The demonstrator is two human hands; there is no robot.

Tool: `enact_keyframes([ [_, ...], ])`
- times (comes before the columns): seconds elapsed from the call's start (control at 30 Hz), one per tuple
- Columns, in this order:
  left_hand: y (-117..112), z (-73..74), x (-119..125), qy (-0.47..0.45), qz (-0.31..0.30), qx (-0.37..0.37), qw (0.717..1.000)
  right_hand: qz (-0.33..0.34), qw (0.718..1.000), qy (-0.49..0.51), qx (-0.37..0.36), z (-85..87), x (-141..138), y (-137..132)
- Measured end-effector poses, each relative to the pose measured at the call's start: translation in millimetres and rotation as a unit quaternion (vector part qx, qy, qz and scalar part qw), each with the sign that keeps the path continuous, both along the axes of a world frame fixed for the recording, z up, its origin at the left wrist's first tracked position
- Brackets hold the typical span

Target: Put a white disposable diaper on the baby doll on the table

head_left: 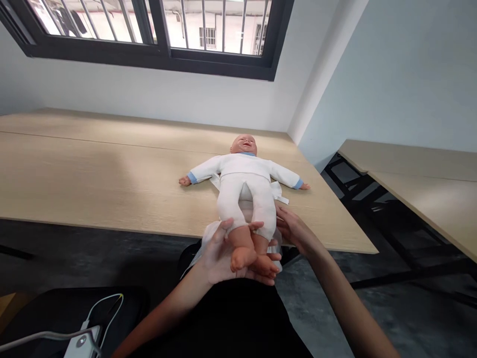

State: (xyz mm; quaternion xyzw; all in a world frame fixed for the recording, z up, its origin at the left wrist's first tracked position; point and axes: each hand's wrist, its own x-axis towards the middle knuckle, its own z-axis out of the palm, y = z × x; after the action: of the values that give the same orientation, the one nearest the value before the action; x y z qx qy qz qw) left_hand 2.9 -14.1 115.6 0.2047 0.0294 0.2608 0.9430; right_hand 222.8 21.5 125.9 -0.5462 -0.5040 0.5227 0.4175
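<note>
Baby doll [244,184] in white cloth clothes lies face-up on the pale wooden tabletop [112,174], feet over the near edge. Left hand [219,256] grasps its bare ankles; right hand [292,228] rests open against its trouser leg.

This looks like a plain office or training room. A long light-wood counter [93,169] runs beyond the fingers [261,226] along a bare white wall [149,94], under a black-framed barred window [156,30]. A second matching counter [417,174] on black metal legs stands off to their right, over a grey floor [328,308].
</note>
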Motion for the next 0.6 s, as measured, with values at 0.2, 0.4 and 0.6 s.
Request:
enact_keyframes([
  [0.2, -9.1, -18.2, 5.5, 0.064, 0.019, -0.04, 0.997, -0.045, 0.992, -0.083, 0.087, -13.3, -10.7, -31.7],
  [0.4, -12.5, -9.3, -14.6, 0.143, 0.048, -0.047, 0.987, -0.074, 0.983, -0.145, 0.088, -21.9, -28.9, -29.9],
  [0.6, -7.9, 7.3, -39.0, 0.287, 0.073, 0.031, 0.955, -0.089, 0.988, -0.112, 0.064, -11.2, -3.5, -9.5],
])
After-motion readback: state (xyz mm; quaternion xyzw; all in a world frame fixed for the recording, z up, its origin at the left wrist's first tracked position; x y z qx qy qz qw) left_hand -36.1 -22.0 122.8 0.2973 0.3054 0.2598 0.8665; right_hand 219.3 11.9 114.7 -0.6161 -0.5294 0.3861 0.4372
